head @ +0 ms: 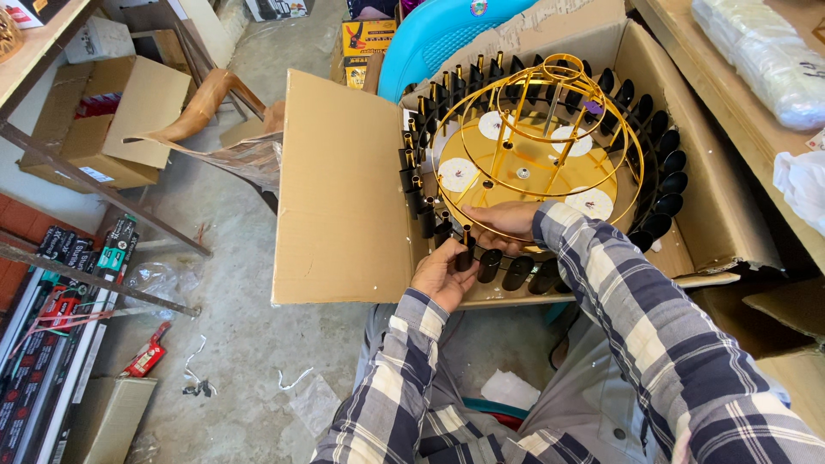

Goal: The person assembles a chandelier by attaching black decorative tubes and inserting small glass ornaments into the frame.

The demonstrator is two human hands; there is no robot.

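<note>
Left hand curls its fingers around one small black tube-shaped holder at the near rim of a round gold wire light-fixture frame — the holder stands upright with a brass tip on top, pinched between thumb and fingers. Right hand lies just beyond it, palm down, its fingers closed over the lower gold ring of the frame, just above the left hand. Both arms wear plaid sleeves in blue, white and grey.

That frame sits in an open cardboard box whose left flap lies folded flat; a ring of similar black holders runs around its rim, and white round stickers dot the gold base plate. Behind the box a turquoise plastic chair shows. On the concrete floor at left lie long dark cartons and another open cardboard box — well apart from the hands.
</note>
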